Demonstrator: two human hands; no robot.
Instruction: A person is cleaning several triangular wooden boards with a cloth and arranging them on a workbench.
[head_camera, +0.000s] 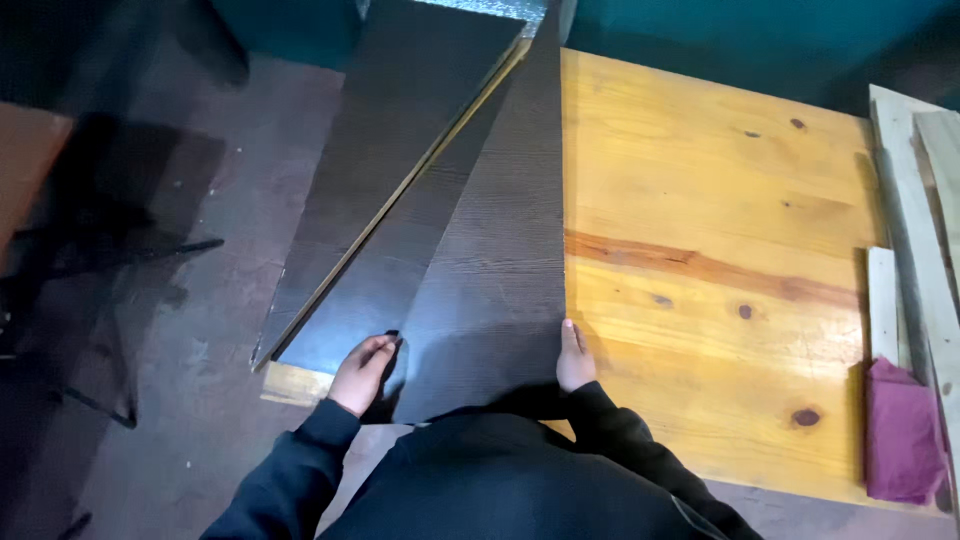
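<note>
- A person in dark sleeves stands over a pine worktop (720, 250), gripping the near end of a dark wood-grain panel (495, 270) with both hands.
- The left hand (362, 373) curls over the panel's near left edge, fingers wrapped on top.
- The right hand (574, 360) presses against the panel's near right edge, fingers pointing away from the body along the side.
- The panel lies lengthwise on the left part of the worktop, running from the person toward the far teal wall (760, 30).
- A second dark panel (390, 150) lies just to its left at an angle, partly overlapped by it and overhanging the worktop's left edge.
- A folded magenta cloth (902, 430) sits at the worktop's near right corner, beside pale wooden slats (915, 200).
- Dark flooring (230, 250) shows to the left.
</note>
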